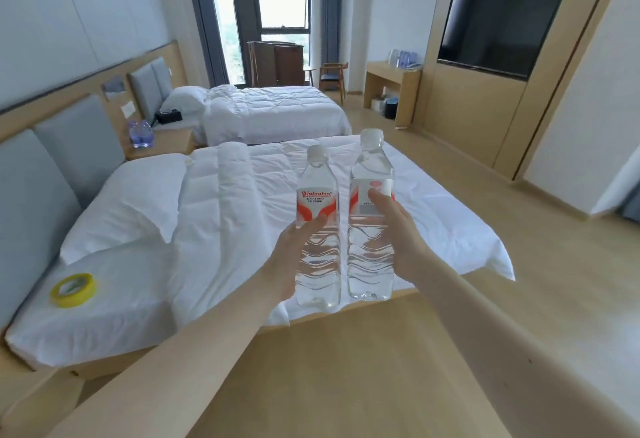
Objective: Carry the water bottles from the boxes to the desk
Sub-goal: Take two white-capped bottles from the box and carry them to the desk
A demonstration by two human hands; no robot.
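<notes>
Upright, side by side before the white bed [225, 215]: left hand [294, 261] grips a clear ribbed plastic bottle [317, 202] labelled Wahaha in red, right hand [401, 233] grips its white-capped twin [372, 170].

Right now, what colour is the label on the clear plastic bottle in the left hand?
The label is white with red-orange shapes, clearest in the head view.

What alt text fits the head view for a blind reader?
A person holds two upright water bottles side by side: the left bottle in the left hand, the right bottle in the right hand. Behind are a near bed and a far bed, both white, and a wooden desk beside a wall television.
</notes>
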